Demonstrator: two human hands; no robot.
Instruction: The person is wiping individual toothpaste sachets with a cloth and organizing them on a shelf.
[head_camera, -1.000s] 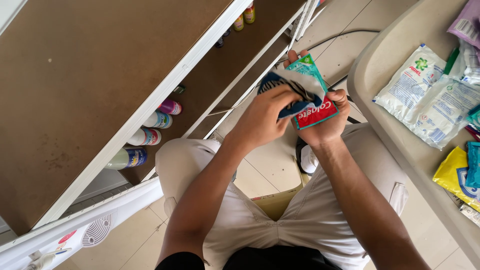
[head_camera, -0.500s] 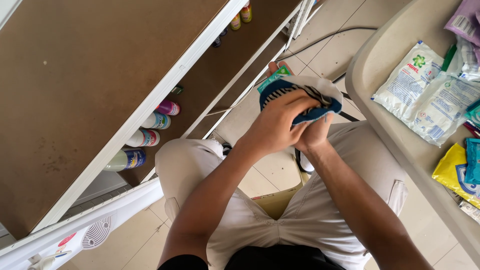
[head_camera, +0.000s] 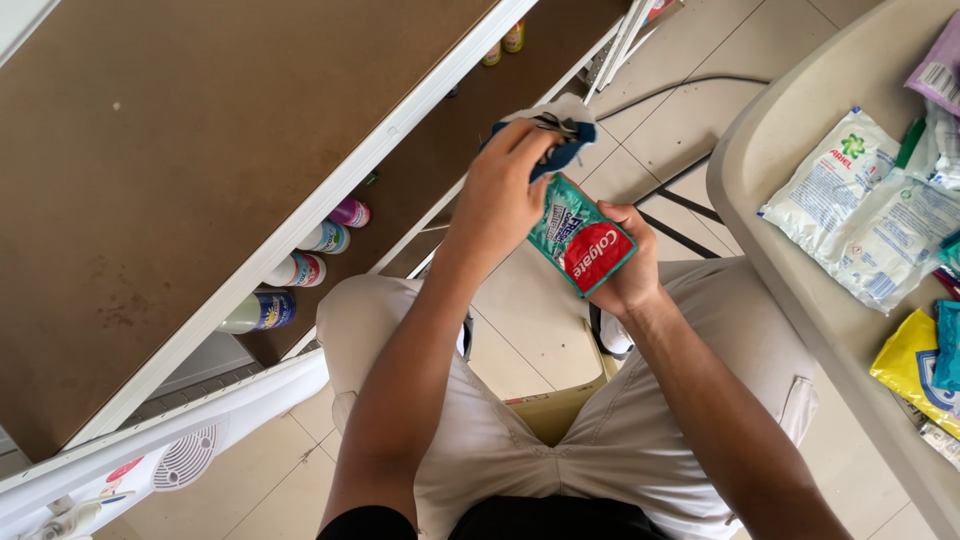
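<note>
- Right hand (head_camera: 625, 265): fingers closed around the lower end of a green and red sachet (head_camera: 580, 240), holding it tilted above the lap, over the tiled floor (head_camera: 530, 330).
- Left hand (head_camera: 505, 190): fingers curled shut on a dark blue and white cloth (head_camera: 560, 135), pressed against the upper end of the sachet.
- Sachet location: between the two hands, right of the brown shelf board (head_camera: 200, 170), well left of the beige worktop (head_camera: 790, 250).
- Right of the sachet, on the worktop: white packets (head_camera: 870, 215), a yellow packet (head_camera: 905, 365), a purple packet (head_camera: 935, 70).
- Left of the sachet, under the shelf board: small bottles (head_camera: 300, 270) lying in a row on a lower shelf.
- Below the sachet: light trousers (head_camera: 620, 440), person seated.
</note>
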